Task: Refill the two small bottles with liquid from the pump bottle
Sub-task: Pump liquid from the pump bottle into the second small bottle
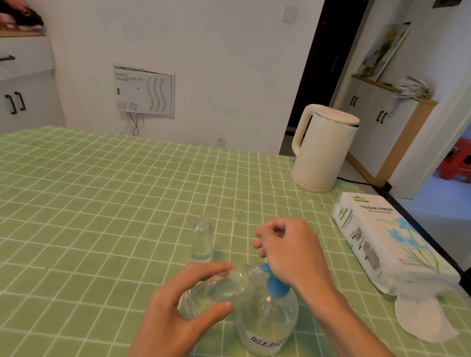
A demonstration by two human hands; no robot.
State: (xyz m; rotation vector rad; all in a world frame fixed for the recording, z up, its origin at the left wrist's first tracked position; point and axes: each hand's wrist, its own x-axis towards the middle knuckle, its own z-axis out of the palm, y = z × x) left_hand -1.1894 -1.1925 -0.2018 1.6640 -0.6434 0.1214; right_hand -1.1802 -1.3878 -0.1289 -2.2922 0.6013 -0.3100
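Note:
A clear pump bottle (265, 321) with a blue pump head (275, 284) stands on the green checked tablecloth near the front. My right hand (290, 249) rests on top of the pump head with its fingers curled, hiding most of it. My left hand (186, 301) grips a small clear bottle (222, 285), tilted with its mouth up against the pump's nozzle. A second small clear bottle (202, 242) stands upright on the cloth just behind, apart from both hands.
A white kettle (321, 149) stands at the back right of the table (73, 201). A tissue paper pack (385, 242) lies along the right edge with a loose tissue (420, 317) pulled out in front of it.

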